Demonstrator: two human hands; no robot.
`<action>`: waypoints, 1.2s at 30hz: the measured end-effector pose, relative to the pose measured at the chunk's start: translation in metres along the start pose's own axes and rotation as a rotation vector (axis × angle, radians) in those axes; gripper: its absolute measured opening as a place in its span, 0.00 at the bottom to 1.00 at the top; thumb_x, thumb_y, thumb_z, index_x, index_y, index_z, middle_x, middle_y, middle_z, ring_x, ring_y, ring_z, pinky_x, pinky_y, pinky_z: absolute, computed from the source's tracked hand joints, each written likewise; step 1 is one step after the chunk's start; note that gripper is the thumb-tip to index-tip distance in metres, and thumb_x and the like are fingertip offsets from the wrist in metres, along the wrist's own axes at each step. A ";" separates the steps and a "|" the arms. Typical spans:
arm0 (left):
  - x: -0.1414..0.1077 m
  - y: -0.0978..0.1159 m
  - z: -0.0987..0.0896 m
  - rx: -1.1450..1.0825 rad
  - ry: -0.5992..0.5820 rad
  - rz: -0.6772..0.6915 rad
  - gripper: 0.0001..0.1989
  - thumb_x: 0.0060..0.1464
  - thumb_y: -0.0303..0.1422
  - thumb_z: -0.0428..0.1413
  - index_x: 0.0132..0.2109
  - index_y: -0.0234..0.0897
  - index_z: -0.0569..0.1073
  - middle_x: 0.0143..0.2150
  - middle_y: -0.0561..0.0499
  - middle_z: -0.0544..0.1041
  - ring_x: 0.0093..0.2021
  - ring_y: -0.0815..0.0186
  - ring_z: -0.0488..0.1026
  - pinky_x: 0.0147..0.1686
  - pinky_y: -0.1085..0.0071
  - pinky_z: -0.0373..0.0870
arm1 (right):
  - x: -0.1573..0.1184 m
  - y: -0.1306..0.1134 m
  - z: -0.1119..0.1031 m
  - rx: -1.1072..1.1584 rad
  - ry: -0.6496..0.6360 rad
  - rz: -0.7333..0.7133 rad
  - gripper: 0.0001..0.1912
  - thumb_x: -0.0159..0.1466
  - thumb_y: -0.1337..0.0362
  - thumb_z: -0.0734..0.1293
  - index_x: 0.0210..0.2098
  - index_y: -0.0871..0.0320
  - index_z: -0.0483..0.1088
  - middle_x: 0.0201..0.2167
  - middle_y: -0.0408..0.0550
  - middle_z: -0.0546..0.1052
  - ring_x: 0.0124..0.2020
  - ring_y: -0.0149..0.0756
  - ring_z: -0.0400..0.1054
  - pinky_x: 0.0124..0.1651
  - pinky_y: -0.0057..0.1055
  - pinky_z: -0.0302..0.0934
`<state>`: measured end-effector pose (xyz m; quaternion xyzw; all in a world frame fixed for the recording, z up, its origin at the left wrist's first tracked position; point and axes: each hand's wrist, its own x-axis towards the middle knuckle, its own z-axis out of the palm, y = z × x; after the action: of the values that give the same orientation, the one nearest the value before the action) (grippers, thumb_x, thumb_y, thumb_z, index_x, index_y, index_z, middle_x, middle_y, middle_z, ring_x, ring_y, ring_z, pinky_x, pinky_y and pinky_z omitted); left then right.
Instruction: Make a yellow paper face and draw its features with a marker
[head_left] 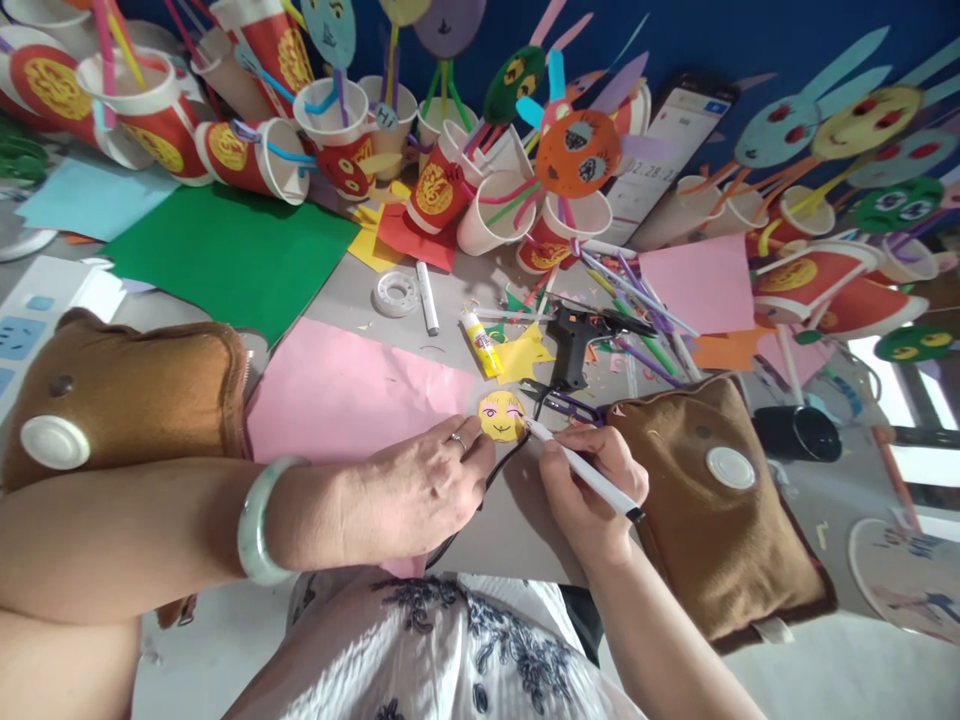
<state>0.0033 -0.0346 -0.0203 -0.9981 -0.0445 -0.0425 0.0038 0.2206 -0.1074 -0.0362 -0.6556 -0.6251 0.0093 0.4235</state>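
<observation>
A small yellow paper disc (501, 417) with a drawn smiling face lies near the middle of the table. The fingers of my left hand (427, 485) press on its lower left edge, holding it by the table. In my right hand (592, 480) is a white marker (592, 478) with a dark end, its tip at the right edge of the disc. Pink paper (352, 390) lies partly under my left hand. A yellow glue stick (481, 343) lies just above the disc, next to a yellow paper scrap (529, 354).
A black glue gun (571, 350) and purple-handled scissors (570, 406) lie beyond my right hand. Brown cushions (135, 400) (720, 510) flank my arms. Red and white cups (435, 185) with paper faces, green paper (232, 245) and a phone (667, 155) stand or lie at the back.
</observation>
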 end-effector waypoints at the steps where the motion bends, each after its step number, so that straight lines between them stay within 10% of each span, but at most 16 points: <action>1: 0.000 0.000 0.000 0.000 -0.003 0.001 0.21 0.51 0.41 0.61 0.49 0.33 0.78 0.55 0.37 0.75 0.62 0.48 0.68 0.66 0.51 0.62 | 0.000 0.000 0.000 -0.010 -0.004 0.003 0.08 0.60 0.70 0.69 0.31 0.52 0.66 0.24 0.39 0.78 0.21 0.33 0.73 0.26 0.28 0.69; 36: -0.001 0.002 -0.001 0.023 0.015 -0.021 0.24 0.50 0.38 0.64 0.52 0.30 0.76 0.60 0.35 0.73 0.62 0.48 0.68 0.68 0.51 0.59 | 0.000 0.000 0.001 -0.019 -0.040 0.009 0.08 0.61 0.70 0.69 0.30 0.53 0.66 0.23 0.39 0.77 0.21 0.31 0.71 0.26 0.28 0.68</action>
<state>0.0029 -0.0362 -0.0195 -0.9971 -0.0557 -0.0495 0.0154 0.2200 -0.1070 -0.0367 -0.6623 -0.6305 0.0184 0.4045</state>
